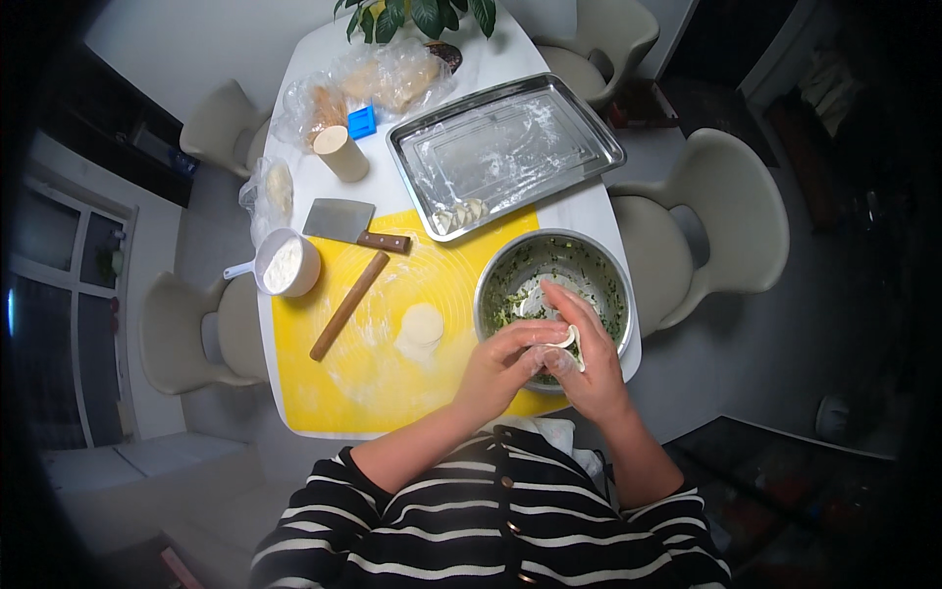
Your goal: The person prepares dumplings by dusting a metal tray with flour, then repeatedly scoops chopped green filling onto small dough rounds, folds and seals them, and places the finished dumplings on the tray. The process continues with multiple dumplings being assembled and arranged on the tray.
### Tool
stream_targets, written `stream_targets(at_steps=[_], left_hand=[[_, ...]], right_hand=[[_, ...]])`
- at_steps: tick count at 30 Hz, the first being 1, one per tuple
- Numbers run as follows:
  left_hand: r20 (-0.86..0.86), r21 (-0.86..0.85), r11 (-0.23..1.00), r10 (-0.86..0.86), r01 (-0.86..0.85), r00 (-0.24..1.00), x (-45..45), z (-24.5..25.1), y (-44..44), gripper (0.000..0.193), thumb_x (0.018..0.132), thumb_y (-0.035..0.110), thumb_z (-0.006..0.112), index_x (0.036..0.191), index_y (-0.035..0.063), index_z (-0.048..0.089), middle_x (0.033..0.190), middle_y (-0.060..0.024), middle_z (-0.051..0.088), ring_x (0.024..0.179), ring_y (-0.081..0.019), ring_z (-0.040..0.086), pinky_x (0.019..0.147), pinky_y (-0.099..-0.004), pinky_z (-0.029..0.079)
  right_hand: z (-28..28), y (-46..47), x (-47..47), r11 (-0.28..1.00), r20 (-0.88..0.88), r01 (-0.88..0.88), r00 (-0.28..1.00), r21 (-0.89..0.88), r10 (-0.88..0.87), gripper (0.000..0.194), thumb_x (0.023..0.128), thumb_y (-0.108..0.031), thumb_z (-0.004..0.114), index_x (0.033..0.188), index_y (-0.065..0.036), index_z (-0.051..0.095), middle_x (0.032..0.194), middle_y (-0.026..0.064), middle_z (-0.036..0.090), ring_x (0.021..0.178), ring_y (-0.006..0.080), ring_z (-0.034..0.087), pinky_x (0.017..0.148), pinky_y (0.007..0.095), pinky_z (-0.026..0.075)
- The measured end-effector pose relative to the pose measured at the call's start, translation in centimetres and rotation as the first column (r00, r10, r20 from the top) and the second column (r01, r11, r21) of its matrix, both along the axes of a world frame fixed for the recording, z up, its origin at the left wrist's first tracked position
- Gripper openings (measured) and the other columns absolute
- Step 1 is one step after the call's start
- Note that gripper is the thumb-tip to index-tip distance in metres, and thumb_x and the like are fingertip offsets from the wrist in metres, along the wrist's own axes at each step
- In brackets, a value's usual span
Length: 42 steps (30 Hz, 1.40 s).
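Note:
Both my hands meet over a steel mixing bowl [482, 294] that holds a chopped green filling. Between them is a folded dumpling wrapper [576, 346] with some green filling showing inside. My left hand [515, 361] pinches its upper edge with thumb and fingers, while my right hand [595, 361] cups it from the right side. Flour whitens the fingertips. To the left, flat round dough wrappers [422, 324] rest on a floured yellow silicone mat [316, 405]. A wooden rolling pin [349, 305] lies slantwise on the mat beside them.
Behind the bowl, a floured metal tray [486, 151] holds several dumplings [461, 214] in its near corner. A cleaver [341, 221] lies at the mat's far edge, near a cup of flour [287, 263]. Farther back are a beige cylinder [342, 154], a blue square object [361, 122] and plastic bags [390, 77].

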<state>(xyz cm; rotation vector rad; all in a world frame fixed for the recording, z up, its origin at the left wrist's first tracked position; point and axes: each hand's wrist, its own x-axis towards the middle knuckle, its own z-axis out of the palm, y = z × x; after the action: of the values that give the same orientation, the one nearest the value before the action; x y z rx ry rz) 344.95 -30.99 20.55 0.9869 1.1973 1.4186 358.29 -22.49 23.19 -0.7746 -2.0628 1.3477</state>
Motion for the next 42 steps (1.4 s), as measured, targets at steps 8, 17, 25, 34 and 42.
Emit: stream_targets(at_steps=[8,17,25,34,42], left_hand=[[0.004,-0.003,0.999,0.044,-0.044,0.999,0.5,0.4,-0.3,0.018,0.091,0.002,0.054,0.107,-0.0002,0.062,0.113,-0.0093,0.059,0.104,-0.0159,0.056,0.089,-0.0287,0.047],[0.097,0.022,0.999,0.035,-0.037,0.995,0.6,0.2,-0.4,0.017,0.091,0.001,0.053,0.108,0.0006,0.056,0.111,-0.0084,0.058,0.101,-0.0137,0.056,0.088,-0.0278,0.047],[0.150,0.001,0.999,0.038,-0.038,0.988,0.6,0.0,-0.3,0.016,0.091,0.000,0.055,0.107,0.0001,0.055,0.113,-0.0094,0.057,0.103,-0.0144,0.054,0.091,-0.0291,0.046],[-0.058,0.009,0.997,0.075,-0.074,0.996,0.6,0.8,0.1,0.018,0.090,0.001,0.056,0.107,0.0012,0.050,0.104,-0.0079,0.057,0.103,-0.0127,0.054,0.083,-0.0271,0.047],[0.451,-0.084,0.996,0.038,0.000,0.892,1.5,2.1,0.0,0.030,0.097,0.013,0.046,0.125,0.0047,0.041,0.124,-0.0108,0.048,0.115,-0.0169,0.049,0.092,-0.0337,0.049]], right_hand=[[0.3,0.4,0.3,0.989,0.056,-0.071,0.996,0.132,0.064,0.053,0.088,-0.027,0.062,0.131,0.001,0.047,0.126,0.0218,0.054,0.117,0.0358,0.052,0.099,0.0404,0.040],[0.5,0.4,0.3,0.968,-0.005,-0.061,0.998,0.243,0.064,0.052,0.086,-0.023,0.066,0.130,-0.001,0.050,0.118,0.0198,0.059,0.105,0.0333,0.059,0.090,0.0396,0.047],[0.3,0.5,0.2,0.904,0.038,-0.056,0.998,0.423,0.045,0.056,0.083,-0.022,0.068,0.131,0.001,0.049,0.121,0.0196,0.058,0.105,0.0362,0.058,0.092,0.0413,0.045],[-0.1,0.2,0.3,0.907,0.076,-0.039,0.997,0.420,0.008,0.049,0.083,-0.024,0.066,0.124,0.001,0.056,0.120,0.0175,0.060,0.106,0.0345,0.058,0.093,0.0443,0.044],[0.4,0.4,0.0,0.866,-0.088,0.113,0.993,0.488,-0.080,0.044,0.100,-0.033,0.040,0.098,0.003,0.064,0.103,0.0176,0.067,0.101,0.0322,0.064,0.103,0.0527,0.034]])
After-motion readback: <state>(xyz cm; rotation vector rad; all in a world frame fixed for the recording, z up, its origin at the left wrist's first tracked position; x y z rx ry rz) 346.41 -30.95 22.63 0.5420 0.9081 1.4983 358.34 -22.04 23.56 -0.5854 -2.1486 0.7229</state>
